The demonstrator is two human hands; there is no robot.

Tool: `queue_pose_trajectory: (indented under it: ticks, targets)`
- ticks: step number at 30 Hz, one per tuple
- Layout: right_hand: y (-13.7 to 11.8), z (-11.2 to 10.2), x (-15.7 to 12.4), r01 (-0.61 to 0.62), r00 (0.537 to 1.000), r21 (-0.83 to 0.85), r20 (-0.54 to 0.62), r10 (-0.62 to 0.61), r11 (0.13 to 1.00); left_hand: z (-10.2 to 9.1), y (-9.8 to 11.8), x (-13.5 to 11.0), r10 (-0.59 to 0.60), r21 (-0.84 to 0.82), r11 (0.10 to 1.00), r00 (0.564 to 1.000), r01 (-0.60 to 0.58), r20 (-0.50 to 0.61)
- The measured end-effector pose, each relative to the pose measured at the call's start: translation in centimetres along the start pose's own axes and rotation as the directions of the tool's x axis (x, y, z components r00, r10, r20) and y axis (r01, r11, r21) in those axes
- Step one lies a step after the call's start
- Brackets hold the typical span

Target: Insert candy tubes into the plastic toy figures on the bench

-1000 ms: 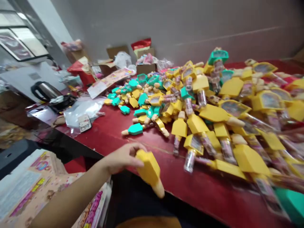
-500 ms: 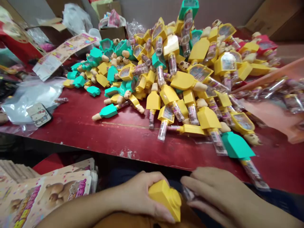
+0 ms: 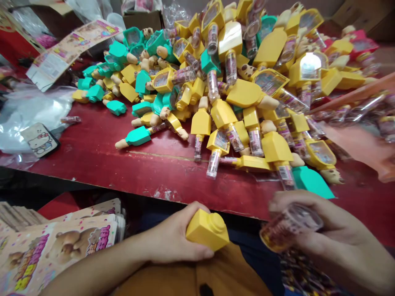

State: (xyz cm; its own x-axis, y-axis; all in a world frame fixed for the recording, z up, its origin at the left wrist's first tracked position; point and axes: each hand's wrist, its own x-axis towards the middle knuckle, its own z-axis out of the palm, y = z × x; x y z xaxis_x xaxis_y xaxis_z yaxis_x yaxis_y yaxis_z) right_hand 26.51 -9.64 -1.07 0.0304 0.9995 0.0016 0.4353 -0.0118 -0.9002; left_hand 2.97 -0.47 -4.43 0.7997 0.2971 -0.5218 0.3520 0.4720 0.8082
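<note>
My left hand (image 3: pixel 173 236) is closed around a yellow plastic toy piece (image 3: pixel 207 229), held low over my lap in front of the table edge. My right hand (image 3: pixel 321 230) is wrapped round a clear tube of small candies (image 3: pixel 290 226), blurred by motion, just right of the yellow piece. The two hands are a short way apart. Behind them, on the red table (image 3: pixel 123 160), lies a big heap of yellow and teal toys with clear tubes (image 3: pixel 234 90).
A stack of printed pink cards (image 3: pixel 61 242) sits at lower left beside my left arm. Clear plastic bags and a cartoon-cat tag (image 3: pixel 40 139) lie at the table's left. Cardboard boxes (image 3: pixel 142 18) stand at the back. A blurred orange shape (image 3: pixel 361 144) crosses the right side.
My left hand has brought the yellow piece down from the table edge to my lap. My right hand has come in and taken up a clear tube, lifting it to the right.
</note>
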Motion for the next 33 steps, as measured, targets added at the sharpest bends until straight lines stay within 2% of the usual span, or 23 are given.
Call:
queue_pose_trajectory:
  ticks: [2, 3, 5, 7, 9, 11, 12, 13, 15, 18, 21, 22, 24, 26, 30, 32, 33]
  targets:
    - [0.5, 0.1, -0.5, -0.008, 1.0, 0.054, 0.02, 0.007, 0.998, -0.6, 0.4, -0.3, -0.049, -0.094, 0.994, 0.997, 0.054, 0.062]
    - [0.6, 0.2, -0.6, 0.017, 0.997, 0.049, 0.076, -0.02, 0.999, -0.8, 0.5, -0.4, -0.074, -0.133, 0.987, 0.993, 0.086, 0.089]
    - [0.6, 0.5, -0.6, 0.074, 0.972, -0.066, 0.227, -0.057, 0.995, -1.0, 0.7, -0.6, -0.12, -0.165, 0.976, 0.986, 0.138, 0.117]
    - [0.2, 0.9, -0.4, 0.203, 0.922, -0.232, 0.373, -0.106, 0.951, -0.9, 0.7, -0.6, -0.169, -0.119, 0.976, 0.978, 0.183, 0.123]
    - [-0.4, 1.4, 0.0, 0.423, 0.858, -0.384, 0.461, -0.226, 0.821, -0.6, 0.6, -0.6, -0.194, 0.004, 0.981, 0.976, 0.195, 0.102]
    - [-0.9, 1.8, 0.4, 0.616, 0.773, -0.483, 0.524, -0.359, 0.622, -0.2, 0.3, -0.5, -0.191, 0.146, 0.973, 0.979, 0.179, 0.074]
    - [-1.1, 2.0, 0.5, 0.672, 0.735, -0.508, 0.546, -0.403, 0.538, 0.1, 0.1, -0.5, -0.186, 0.206, 0.964, 0.98, 0.169, 0.067]
    - [-1.3, 2.2, 0.5, 0.703, 0.709, -0.515, 0.566, -0.421, 0.491, 0.3, -0.1, -0.5, -0.184, 0.259, 0.952, 0.981, 0.161, 0.067]
    - [-1.5, 2.5, 0.4, 0.713, 0.697, -0.497, 0.575, -0.428, 0.495, 0.8, -0.5, -0.6, -0.176, 0.371, 0.917, 0.983, 0.143, 0.057]
    - [-1.3, 3.2, -0.1, 0.631, 0.742, -0.423, 0.574, -0.346, 0.651, 1.4, -0.9, -1.1, -0.146, 0.555, 0.825, 0.989, 0.112, 0.018]
    - [-0.4, 4.3, -1.4, 0.486, 0.757, -0.287, 0.61, -0.233, 0.826, 2.0, -0.9, -1.7, -0.146, 0.738, 0.67, 0.989, 0.08, 0.025]
    - [-0.1, 4.7, -2.0, 0.441, 0.762, -0.238, 0.609, -0.221, 0.865, 2.1, -1.0, -1.9, -0.147, 0.79, 0.609, 0.989, 0.07, 0.027]
    - [0.6, 5.7, -3.2, 0.329, 0.801, -0.195, 0.577, -0.163, 0.924, 2.3, -1.0, -2.0, -0.149, 0.852, 0.52, 0.989, 0.069, 0.011]
    - [0.9, 6.4, -4.0, 0.203, 0.848, -0.165, 0.522, -0.09, 0.965, 2.3, -1.2, -2.0, -0.155, 0.848, 0.519, 0.988, 0.103, -0.024]
    - [0.6, 7.3, -4.0, 0.052, 0.901, -0.059, 0.433, -0.021, 0.997, 2.0, -1.8, -1.8, -0.177, 0.758, 0.635, 0.983, 0.146, -0.042]
    - [0.5, 7.6, -3.5, -0.044, 0.886, -0.004, 0.463, 0.04, 0.999, 2.0, -2.1, -1.9, -0.178, 0.763, 0.628, 0.983, 0.15, -0.047]
    - [0.4, 7.7, -3.2, -0.114, 0.86, 0.031, 0.503, 0.083, 0.993, 2.0, -2.2, -2.0, -0.173, 0.79, 0.595, 0.983, 0.152, -0.058]
